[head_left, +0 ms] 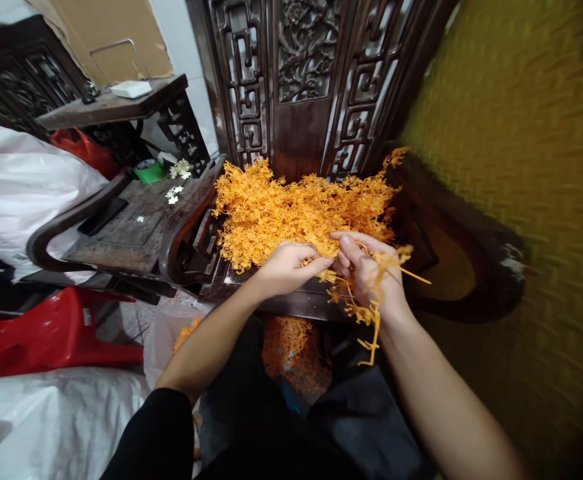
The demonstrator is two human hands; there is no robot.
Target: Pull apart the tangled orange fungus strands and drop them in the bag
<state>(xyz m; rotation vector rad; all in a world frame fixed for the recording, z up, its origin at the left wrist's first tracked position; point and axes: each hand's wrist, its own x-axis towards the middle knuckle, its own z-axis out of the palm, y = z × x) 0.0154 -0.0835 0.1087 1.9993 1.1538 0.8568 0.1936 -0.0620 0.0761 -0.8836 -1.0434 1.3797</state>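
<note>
Heap of bright orange, finely branched, plastic-looking sprigs (301, 207) lies across the seat of a dark carved wooden chair (304, 137), piled against the backrest and reaching close to the front edge. Right hand (371, 273), bare: thumb and forefinger pinch a loose orange, thin-stemmed branching sprig (374, 319); one straight stem juts out past the wrist side, while a forked end hangs below the hand, beyond the seat edge. Left hand (291, 267), bare: thumb and fingers drawn together just beside the right fingertips; cannot tell whether anything is pinched between them (the fingers hide the spot).

Risks, as judged. (1) Snagging: the hooked twigs could catch in the heap, so a sharp pull might drag neighbours along. (2) Breakage: stems look thin, and bending or twisting at a fork could snap one. (3) Loss over the edge: the dangling end is unsupported; a slackened right pinch would likely let the sprig drop toward the lap or the clear bag-like container with orange pieces (296, 353) below the seat. (4) Spill: a forearm brushing the heap's front left corner could push loose sprigs off.
</note>
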